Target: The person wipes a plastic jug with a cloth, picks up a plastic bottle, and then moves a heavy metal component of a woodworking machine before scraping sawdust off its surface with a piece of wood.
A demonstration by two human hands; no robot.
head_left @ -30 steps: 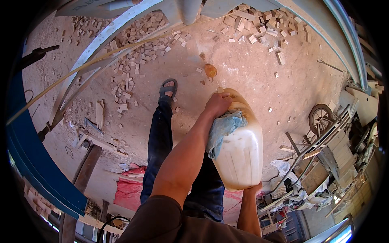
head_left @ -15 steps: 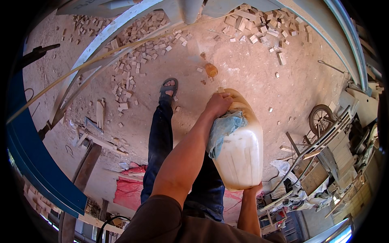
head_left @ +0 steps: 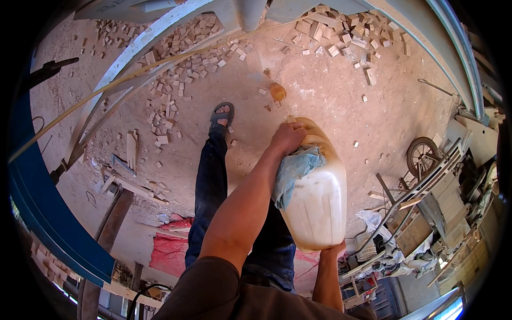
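Note:
A large whitish plastic jerrycan, stained yellow-brown toward its mouth, is tilted forward in front of my legs. My left hand is closed around its upper end beside the mouth. My right hand holds the bottom end, its fingers partly hidden behind the can. Crumpled blue plastic film lies on the can beside my left wrist. Below the mouth, on the floor, stands a small amber container. A thin pale streak, seemingly liquid, runs from the mouth toward it.
Many small wood blocks litter the floor ahead and to the left, with another heap at far right. A blue beam stands at left. A wheel and scrap boards are piled at right. Red sheeting lies behind my foot.

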